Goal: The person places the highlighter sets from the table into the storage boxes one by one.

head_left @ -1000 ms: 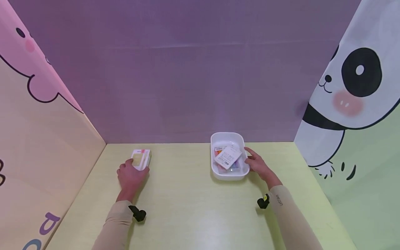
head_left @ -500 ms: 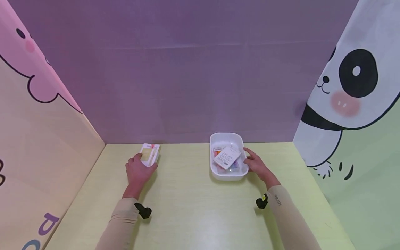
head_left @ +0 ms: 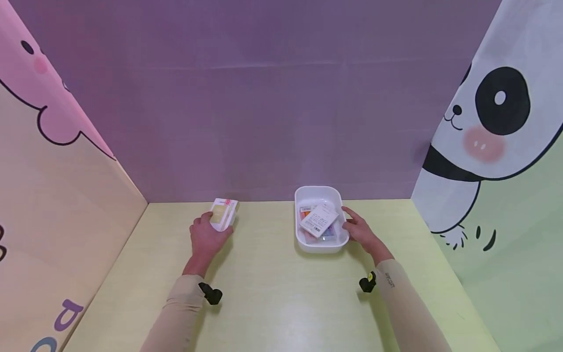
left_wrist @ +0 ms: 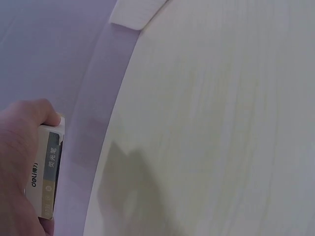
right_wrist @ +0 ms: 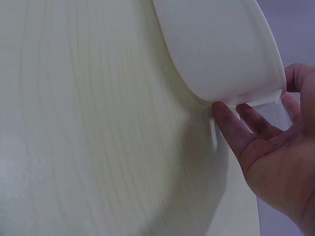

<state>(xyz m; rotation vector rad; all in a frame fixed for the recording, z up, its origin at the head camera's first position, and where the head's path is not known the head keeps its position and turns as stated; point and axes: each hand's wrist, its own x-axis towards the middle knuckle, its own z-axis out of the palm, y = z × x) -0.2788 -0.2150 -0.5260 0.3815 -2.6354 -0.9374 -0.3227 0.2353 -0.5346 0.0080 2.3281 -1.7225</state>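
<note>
In the head view my left hand (head_left: pixel 209 238) grips a small white and yellow highlighter box (head_left: pixel 225 213) by its sides, near the table's back edge. The left wrist view shows the box's printed end (left_wrist: pixel 45 172), with the thumb and fingers around it. On the right stands a white plastic tray (head_left: pixel 323 248). It holds a white packet (head_left: pixel 319 220) with printed text and a barcode, lying over a clear packet with orange and purple parts. My right hand (head_left: pixel 361 232) touches the tray's right side, its fingers (right_wrist: pixel 229 125) spread along the outer wall.
The pale wooden table (head_left: pixel 281 293) meets a purple backdrop (head_left: pixel 272 122) just behind the tray and box. A pink cartoon panel (head_left: pixel 57 98) stands at the left, a panda panel (head_left: pixel 492 127) at the right. Each wrist wears a black camera mount.
My left hand has carried the highlighter box to the right and slightly back, closer to the tray. The right hand and the tray have stayed in place.
</note>
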